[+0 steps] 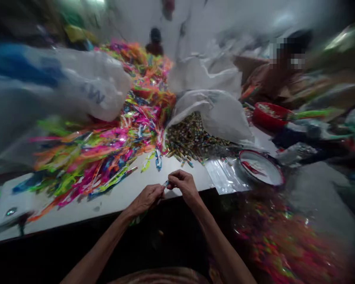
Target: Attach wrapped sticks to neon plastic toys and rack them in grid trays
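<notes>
Near the table's front edge, my left hand [152, 195] and my right hand [182, 183] meet with fingers closed. Between their fingertips is a small bluish-white, stick-like piece [166, 184], partly covered by the fingers. A bit of green shows below my left wrist; I cannot make out whether that hand holds it. Just beyond lie a blue-and-white plastic piece [158, 159] and a yellow-green one [148, 161]. Ahead of my right hand, a heap of small multicoloured stick-like pieces [189, 134] spills from a white sack [221, 118].
A large pile of bright plastic pieces [100, 154] covers the table's left. On the right are clear plastic bags [227, 177], a red-rimmed white dish [270, 176] and a red basin [269, 116]. Another person [266, 81] sits beyond. A bag of colourful pieces [292, 244] stands lower right.
</notes>
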Motion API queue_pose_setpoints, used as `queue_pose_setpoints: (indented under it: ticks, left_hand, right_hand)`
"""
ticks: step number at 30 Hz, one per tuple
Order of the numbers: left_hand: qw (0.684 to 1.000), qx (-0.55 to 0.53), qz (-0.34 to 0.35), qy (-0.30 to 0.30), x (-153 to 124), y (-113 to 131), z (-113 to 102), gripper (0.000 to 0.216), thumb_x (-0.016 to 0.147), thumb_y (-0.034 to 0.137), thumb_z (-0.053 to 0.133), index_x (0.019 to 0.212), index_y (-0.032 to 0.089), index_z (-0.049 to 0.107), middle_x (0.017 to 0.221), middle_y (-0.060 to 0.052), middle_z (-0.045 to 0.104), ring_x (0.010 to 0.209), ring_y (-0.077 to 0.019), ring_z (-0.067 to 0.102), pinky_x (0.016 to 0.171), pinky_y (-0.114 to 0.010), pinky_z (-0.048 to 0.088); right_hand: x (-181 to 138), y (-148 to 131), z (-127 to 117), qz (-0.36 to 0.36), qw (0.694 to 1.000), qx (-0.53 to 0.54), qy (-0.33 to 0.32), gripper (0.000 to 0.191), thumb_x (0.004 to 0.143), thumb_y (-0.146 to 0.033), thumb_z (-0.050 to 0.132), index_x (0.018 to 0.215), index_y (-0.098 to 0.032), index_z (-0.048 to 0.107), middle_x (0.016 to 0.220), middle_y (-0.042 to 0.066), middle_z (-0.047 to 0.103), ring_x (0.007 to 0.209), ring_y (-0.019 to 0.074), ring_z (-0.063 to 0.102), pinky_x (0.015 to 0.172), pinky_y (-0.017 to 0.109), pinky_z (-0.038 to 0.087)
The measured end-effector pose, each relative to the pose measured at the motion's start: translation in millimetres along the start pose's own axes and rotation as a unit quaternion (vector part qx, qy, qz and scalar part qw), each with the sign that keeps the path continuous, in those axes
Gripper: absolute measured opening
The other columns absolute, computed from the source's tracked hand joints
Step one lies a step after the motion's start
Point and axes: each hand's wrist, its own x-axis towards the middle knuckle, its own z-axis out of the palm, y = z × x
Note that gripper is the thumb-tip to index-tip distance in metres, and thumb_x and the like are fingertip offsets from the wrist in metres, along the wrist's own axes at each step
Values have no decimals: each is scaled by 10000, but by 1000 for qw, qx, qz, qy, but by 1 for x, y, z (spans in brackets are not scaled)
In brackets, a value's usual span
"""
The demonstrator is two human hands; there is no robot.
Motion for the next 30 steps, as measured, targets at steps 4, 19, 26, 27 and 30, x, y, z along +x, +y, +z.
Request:
queue_pose_setpoints:
  ticks: [4, 19, 26, 27, 30]
  left_hand:
    - [993, 106, 50, 28, -1, 6, -2, 464, 886, 501, 269, 666, 170, 511, 560, 27, 467, 526, -102, 427, 521, -223, 320]
    - [752, 570, -8, 332, 45, 62, -118, 314, 870, 302, 359, 985, 134, 598, 1058, -139, 604, 1019, -283, 530, 915, -420, 350]
    - [827, 484, -59, 281, 122, 2, -60, 320, 861, 278, 393, 1091, 129, 559, 1235, -170, 522, 1160, -309, 458, 918, -431, 372]
    - [832, 472, -63, 285, 124, -1, -59, 331, 855, 259, 398, 1129, 131, 534, 1282, -169, 483, 1206, -310, 415, 942, -434, 354]
    - [850, 440, -64, 282, 124, -4, -61, 323, 816, 224, 441, 1116, 145, 530, 1258, -154, 498, 1214, -290, 403, 969, -395, 332]
  right_hand:
    - [1, 3, 4, 20, 1000, 14, -15, 236, 644, -326, 714, 724, -127, 615, 546, -9, 614, 487, 119, 599, 525, 232, 471]
    - [70, 5, -54, -25, 782, -595, 186, 246, 840, -356, 488, 950, -160, 588, 983, 91, 627, 934, 222, 568, 749, 303, 384]
    - [84, 1, -41, 35, 750, -635, 184, 271, 839, -300, 494, 1048, -137, 551, 1014, 136, 624, 978, 257, 571, 768, 329, 380]
    - [85, 1, -42, 43, 752, -634, 179, 246, 824, -267, 496, 1025, -141, 559, 994, 132, 630, 954, 255, 578, 754, 328, 382]
    - [84, 4, -46, 22, 780, -601, 174, 183, 807, -253, 481, 944, -170, 571, 928, 87, 639, 910, 229, 580, 746, 318, 379]
